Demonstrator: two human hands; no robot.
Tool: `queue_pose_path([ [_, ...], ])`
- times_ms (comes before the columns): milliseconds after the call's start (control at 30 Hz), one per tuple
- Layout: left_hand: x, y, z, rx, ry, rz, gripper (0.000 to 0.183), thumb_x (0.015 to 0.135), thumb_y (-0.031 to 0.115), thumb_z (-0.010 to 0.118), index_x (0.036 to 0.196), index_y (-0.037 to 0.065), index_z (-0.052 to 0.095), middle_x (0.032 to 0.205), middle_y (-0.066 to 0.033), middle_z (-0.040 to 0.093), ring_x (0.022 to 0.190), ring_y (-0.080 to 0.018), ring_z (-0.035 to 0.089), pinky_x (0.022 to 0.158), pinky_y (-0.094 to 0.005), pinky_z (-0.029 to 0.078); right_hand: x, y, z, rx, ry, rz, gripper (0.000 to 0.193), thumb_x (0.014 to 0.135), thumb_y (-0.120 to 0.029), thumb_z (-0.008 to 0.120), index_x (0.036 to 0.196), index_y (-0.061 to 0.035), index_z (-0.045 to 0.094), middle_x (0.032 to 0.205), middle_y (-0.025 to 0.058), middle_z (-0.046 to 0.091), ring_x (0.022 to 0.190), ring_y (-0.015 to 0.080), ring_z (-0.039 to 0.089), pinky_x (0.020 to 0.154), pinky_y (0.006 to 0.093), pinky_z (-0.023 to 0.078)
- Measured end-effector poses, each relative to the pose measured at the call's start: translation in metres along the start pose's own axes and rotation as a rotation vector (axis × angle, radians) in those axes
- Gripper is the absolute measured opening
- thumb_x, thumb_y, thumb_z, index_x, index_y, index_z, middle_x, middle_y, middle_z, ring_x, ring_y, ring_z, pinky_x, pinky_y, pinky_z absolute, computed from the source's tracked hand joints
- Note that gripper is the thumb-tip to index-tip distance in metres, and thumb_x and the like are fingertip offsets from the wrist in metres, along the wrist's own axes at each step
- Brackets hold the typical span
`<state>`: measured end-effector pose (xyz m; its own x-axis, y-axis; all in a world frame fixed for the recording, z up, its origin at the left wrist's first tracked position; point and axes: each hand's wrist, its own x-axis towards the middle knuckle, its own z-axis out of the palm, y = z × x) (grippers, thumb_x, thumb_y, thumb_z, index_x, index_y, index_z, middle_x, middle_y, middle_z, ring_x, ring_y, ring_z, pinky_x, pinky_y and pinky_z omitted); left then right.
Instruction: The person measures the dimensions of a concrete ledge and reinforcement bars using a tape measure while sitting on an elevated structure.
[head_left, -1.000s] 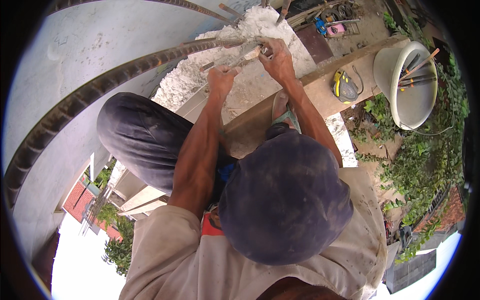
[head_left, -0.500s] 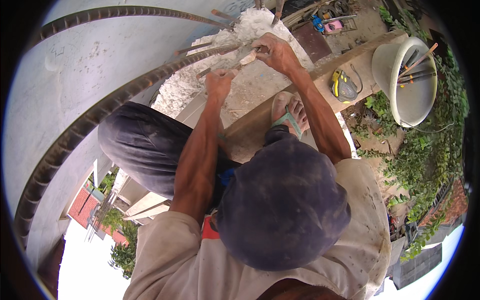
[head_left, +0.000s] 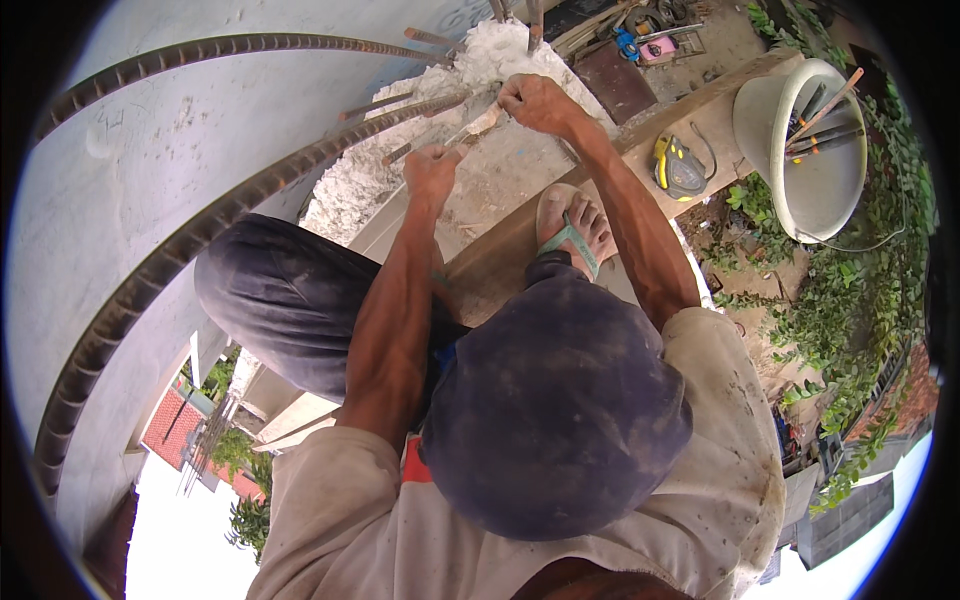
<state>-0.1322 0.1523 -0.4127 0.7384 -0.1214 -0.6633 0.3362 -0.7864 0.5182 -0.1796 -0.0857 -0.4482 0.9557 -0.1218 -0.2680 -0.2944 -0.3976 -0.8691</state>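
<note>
Left hand (head_left: 431, 175), just short of twelve o'clock, pinches a pale strip (head_left: 477, 125); just past twelve, my right (head_left: 541, 103) is curled at its far end, hold hidden. If my pinch slips, I could scrape knuckles against the rebar (head_left: 262, 190) stretching toward ten.

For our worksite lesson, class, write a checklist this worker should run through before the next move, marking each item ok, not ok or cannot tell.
1. Tape measure resting on the wooden plank: ok.
2. Hand tools gathered inside the bucket: ok.
3. Left hand and right hand gloved: not ok, both bare.
4. Toes covered: not ok, the green flip-flop leaves them exposed.
5. Right hand's grip secure: cannot tell, the fingertips are hidden.
</note>
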Motion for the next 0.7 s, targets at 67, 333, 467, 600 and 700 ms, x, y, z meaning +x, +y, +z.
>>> queue_pose_path([
  [67, -0.003, 0.003, 0.001, -0.021, -0.002, -0.006, 0.029, 0.082, 0.028, 0.081, 0.08, 0.001, 0.072, 0.063, 0.0009, 0.056, 0.055, -0.0095, 0.048, 0.049, -0.0306, 0.037, 0.004, 0.008, 0.003, -0.042, -0.068, 0.022, 0.023, 0.091, -0.02, 0.06, 0.078, -0.0015, 0.063, 0.07, 0.013, 0.061, 0.066, 0.0254, 0.06, 0.063, 0.0393, 0.049],
  [333, 0.002, 0.005, 0.008, -0.025, 0.026, 0.017, 0.031, 0.081, 0.029, 0.082, 0.083, -0.001, 0.074, 0.065, -0.0019, 0.06, 0.056, -0.0113, 0.051, 0.052, -0.0321, 0.041, 0.011, 0.048, 0.024, -0.367, 0.091, -0.032, 0.017, 0.095, -0.018, 0.056, 0.093, -0.0026, 0.064, 0.101, 0.019, 0.066, 0.091, 0.0391, 0.065, 0.078, 0.0446, 0.053],
  [467, -0.001, -0.003, -0.005, -0.01, 0.07, 0.03, 0.033, 0.081, 0.03, 0.082, 0.083, -0.002, 0.074, 0.065, -0.0028, 0.061, 0.056, -0.0116, 0.052, 0.052, -0.0322, 0.041, -0.006, 0.003, 0.002, -0.017, 0.09, -0.048, 0.017, 0.093, -0.012, 0.061, 0.106, -0.0072, 0.07, 0.108, 0.0156, 0.067, 0.102, 0.0365, 0.066, 0.088, 0.0436, 0.054],
  [600, 0.002, 0.0, -0.001, 0.014, 0.059, 0.024, 0.033, 0.081, 0.03, 0.081, 0.082, -0.002, 0.074, 0.064, -0.0025, 0.061, 0.055, -0.0113, 0.051, 0.051, -0.0323, 0.041, -0.016, 0.0, -0.01, -0.033, 0.001, -0.186, 0.025, 0.089, -0.007, 0.066, 0.112, -0.0113, 0.075, 0.111, 0.0115, 0.068, 0.106, 0.0342, 0.066, 0.09, 0.0435, 0.055],
  [700, 0.006, -0.002, 0.001, 0.004, 0.055, 0.046, 0.033, 0.081, 0.03, 0.081, 0.081, -0.002, 0.074, 0.064, -0.0022, 0.061, 0.053, -0.011, 0.05, 0.049, -0.0324, 0.04, -0.019, -0.002, -0.01, -0.369, -0.022, -0.161, 0.034, 0.088, -0.008, 0.067, 0.121, -0.0137, 0.071, 0.115, 0.0106, 0.066, 0.107, 0.0342, 0.065, 0.09, 0.0441, 0.055],
])
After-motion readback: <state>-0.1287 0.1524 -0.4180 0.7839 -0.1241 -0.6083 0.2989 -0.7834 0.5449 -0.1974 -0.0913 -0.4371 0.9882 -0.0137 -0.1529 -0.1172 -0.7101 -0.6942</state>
